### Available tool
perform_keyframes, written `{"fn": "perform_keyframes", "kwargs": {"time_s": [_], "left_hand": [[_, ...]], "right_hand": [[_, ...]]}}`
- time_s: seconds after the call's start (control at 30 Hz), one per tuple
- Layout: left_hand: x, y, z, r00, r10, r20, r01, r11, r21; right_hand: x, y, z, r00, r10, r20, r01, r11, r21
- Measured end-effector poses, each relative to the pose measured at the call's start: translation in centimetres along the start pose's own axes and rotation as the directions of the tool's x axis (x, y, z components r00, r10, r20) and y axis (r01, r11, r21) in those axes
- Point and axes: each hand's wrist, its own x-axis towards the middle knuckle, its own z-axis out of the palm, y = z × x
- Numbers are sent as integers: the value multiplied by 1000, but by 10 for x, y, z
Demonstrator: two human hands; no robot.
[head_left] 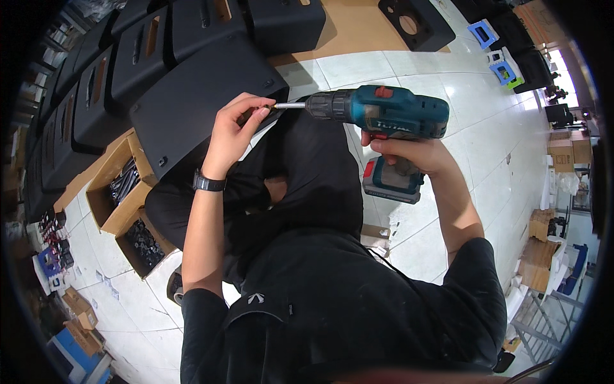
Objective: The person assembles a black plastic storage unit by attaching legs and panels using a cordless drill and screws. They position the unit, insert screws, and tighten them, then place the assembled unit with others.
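My right hand grips a teal and black cordless drill by its handle, a finger at the red trigger. The drill lies level, with its silver bit holder pointing left. At the tip of that holder, the thumb and fingertips of my left hand are pinched together. Whatever sits between them is too small and covered to make out. Just beyond my left hand, a large black speaker-like cabinet lies with a broad flat face up, small black fittings near its corners.
Several black cabinets with slots stand in rows at the far left. Beside my left knee are open cardboard boxes of small black parts. A black panel with round holes lies at the far side. Small folding stools stand at the far right.
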Motion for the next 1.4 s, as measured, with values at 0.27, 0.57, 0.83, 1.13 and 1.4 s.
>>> {"fn": "perform_keyframes", "kwargs": {"time_s": [0.27,0.57,0.83,1.13,1.4], "left_hand": [[8,-9,6,998,6,65,-6,1000,4],[19,-26,-2,990,10,143,-6,1000,-24],[49,-41,-9,958,210,197,-241,959,150],[56,-67,-13,993,45,-114,-31,993,117],[61,-62,-8,993,23,-116,-6,989,147]], "right_hand": [[1,9,-11,999,-24,31,24,1000,-3],[20,16,-27,996,-3,85,23,972,-235],[65,-8,-33,953,-221,206,294,838,-460],[79,-22,-24,980,-196,17,189,913,-361],[73,-20,-19,989,-136,57,147,948,-282]]}}
